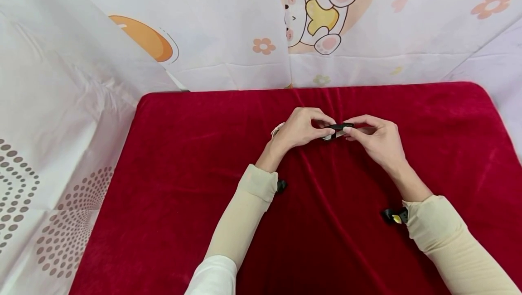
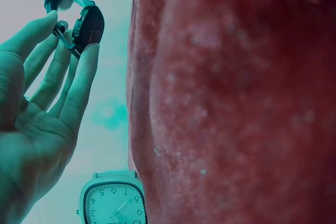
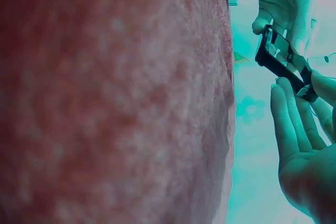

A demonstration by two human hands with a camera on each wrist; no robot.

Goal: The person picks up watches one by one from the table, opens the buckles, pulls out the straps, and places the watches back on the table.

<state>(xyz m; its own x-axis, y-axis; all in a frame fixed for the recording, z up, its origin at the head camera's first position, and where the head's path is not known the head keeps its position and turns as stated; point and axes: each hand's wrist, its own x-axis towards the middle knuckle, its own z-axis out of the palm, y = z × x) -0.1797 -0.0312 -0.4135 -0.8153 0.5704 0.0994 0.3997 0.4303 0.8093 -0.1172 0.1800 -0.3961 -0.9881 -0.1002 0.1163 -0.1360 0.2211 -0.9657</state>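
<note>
Both hands meet over the far half of the table on one small black object [image 1: 339, 127] with pale or silvery parts. My left hand [image 1: 302, 127] pinches its left end between thumb and fingers. At the other end, the thumb and fingers of my right hand [image 1: 381, 143] pinch it. In the left wrist view the object [image 2: 92, 27] has a dark rounded part joined to narrow bars or straps with gaps between. The right wrist view shows the object [image 3: 280, 70] as a long dark frame, tilted. Its exact kind is unclear, and fingertips cover both ends.
A red velvety cloth [image 1: 183, 172] with creases covers the table. Behind it hang white printed curtains [image 1: 228, 23]. A square-faced watch [image 2: 114, 200] is on the left wrist. Small black devices [image 1: 281, 186] stick out from both sleeve cuffs.
</note>
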